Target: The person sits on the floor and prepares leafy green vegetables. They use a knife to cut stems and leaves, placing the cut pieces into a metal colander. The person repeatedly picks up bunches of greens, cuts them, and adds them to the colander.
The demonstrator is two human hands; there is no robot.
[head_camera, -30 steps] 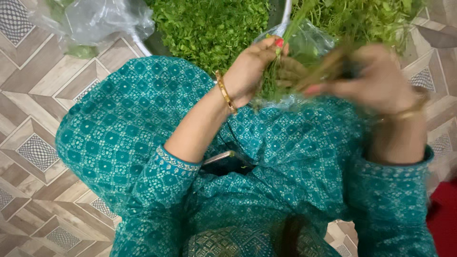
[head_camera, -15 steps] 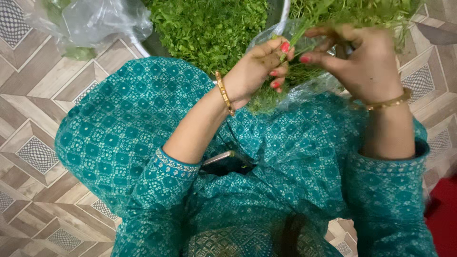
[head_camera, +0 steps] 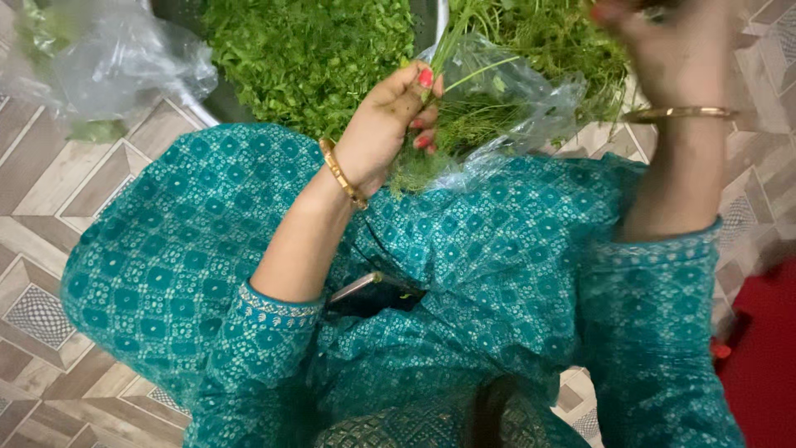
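My left hand (head_camera: 390,124) grips a bunch of green herb stalks (head_camera: 464,108) that lies on a clear plastic bag (head_camera: 531,99) over my lap. My right hand (head_camera: 663,41) is raised at the top right edge, blurred; its fingers are cut off by the frame, so what it holds cannot be told. A metal bowl (head_camera: 203,104) heaped with picked green leaves (head_camera: 315,50) sits on the floor right in front of my knees. More leafy herbs (head_camera: 564,33) lie to the right of the bowl.
A crumpled clear plastic bag (head_camera: 108,62) with a few greens lies at the top left on the patterned tile floor (head_camera: 50,249). A dark phone (head_camera: 373,294) rests in my lap. Something red (head_camera: 763,365) lies at the lower right.
My right hand has let go of the stalks it was pinching beside the left hand and lifted up to the top edge. The left hand keeps its hold on the bunch.
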